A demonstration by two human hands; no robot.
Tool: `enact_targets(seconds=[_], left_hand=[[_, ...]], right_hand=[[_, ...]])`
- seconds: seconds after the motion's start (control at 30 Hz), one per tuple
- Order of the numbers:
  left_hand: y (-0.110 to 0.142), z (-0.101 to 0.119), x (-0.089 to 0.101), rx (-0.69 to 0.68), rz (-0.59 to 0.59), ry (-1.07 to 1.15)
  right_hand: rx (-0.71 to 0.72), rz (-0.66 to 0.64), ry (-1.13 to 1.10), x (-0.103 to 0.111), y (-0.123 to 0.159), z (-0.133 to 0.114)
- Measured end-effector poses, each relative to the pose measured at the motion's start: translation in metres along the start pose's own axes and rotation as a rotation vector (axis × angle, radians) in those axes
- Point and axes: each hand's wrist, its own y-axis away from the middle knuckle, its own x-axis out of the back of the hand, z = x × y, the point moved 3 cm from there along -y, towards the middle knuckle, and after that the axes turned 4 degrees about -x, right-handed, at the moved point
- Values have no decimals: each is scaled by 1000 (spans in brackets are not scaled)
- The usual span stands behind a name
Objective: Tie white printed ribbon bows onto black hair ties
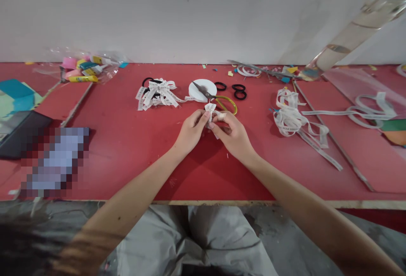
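My left hand [194, 128] and my right hand [233, 131] meet over the middle of the red table, both with closed fingers. Between them is a short length of white printed ribbon [210, 107], pinched from either side. Whether anything else lies inside the ribbon is hidden by the fingers. Just beyond my hands lie scissors [218, 97] with yellow-green handles, their blades resting on a white ribbon spool [196, 91]. Black hair ties [239, 92] sit to the right of the spool. A pile of printed ribbon bows [158, 94] lies left of it, with black bands partly underneath.
Loose ribbon [287, 113] is heaped at the right. A tilted clear bottle [341, 47] leans at the back right. Glue and pink items fill a plastic bag [84, 66] at the back left. A blurred-out device [60, 157] and a dark case [23, 132] lie front left.
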Motion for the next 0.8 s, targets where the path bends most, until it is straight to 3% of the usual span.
enact_targets(seconds=[0.13, 0.33, 0.5, 0.8], left_hand=[[0, -2, 2, 4, 22, -35], [0, -3, -1, 24, -35, 1], [0, 0, 4, 34, 38, 24], [3, 10, 8, -79, 78, -135]], right_hand=[[31, 25, 45, 1, 0, -4], [55, 23, 80, 1, -1, -5], [66, 13, 52, 1, -1, -2], [74, -76, 88, -1, 0, -5]])
